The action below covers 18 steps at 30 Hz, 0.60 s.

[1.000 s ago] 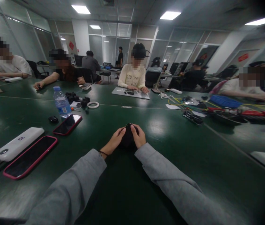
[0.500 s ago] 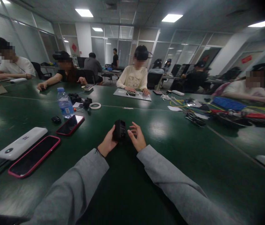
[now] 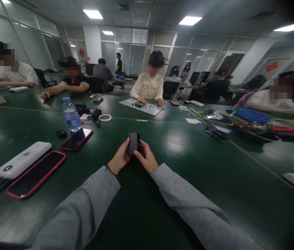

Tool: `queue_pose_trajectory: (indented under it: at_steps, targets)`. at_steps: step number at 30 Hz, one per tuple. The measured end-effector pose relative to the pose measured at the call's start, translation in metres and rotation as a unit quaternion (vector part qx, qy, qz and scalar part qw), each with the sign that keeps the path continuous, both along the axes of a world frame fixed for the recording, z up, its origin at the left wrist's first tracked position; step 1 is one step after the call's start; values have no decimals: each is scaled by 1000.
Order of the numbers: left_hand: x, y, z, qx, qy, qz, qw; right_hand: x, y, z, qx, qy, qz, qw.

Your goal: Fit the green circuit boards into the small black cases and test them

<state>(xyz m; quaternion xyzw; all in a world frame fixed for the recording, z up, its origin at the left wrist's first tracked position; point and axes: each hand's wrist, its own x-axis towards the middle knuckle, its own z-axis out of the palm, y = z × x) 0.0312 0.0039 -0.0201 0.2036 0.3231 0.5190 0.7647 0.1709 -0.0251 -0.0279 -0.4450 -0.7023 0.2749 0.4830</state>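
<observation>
Since the earlier frame, the right hand [image 3: 145,159] has been closed back onto the small black box-shaped device [image 3: 133,142], gripped between both hands' fingers; the left hand [image 3: 119,160] clasps its left side.

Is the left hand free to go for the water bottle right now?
Probably not as things stand: the left hand and right hand both grip a small black device. The path to the water bottle crosses only a red-cased phone.

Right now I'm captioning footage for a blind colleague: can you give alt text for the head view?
Two hands in grey sleeves, the left hand and right hand, hold a small black boxy device above a dark green table. To the left lie two phones with pink cases, a white power bank and a water bottle; other people sit working across the table.
</observation>
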Motion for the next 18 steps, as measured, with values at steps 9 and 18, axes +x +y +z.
queue_pose_trajectory:
  at_steps: [9,18]
  targets:
    - [5,-3,-2,66,7,43,997,-4,-1,-5,28,35,-70,997]
    - [1,4,-6,70,-60,18,996,1,0,2,47,28,-91,994]
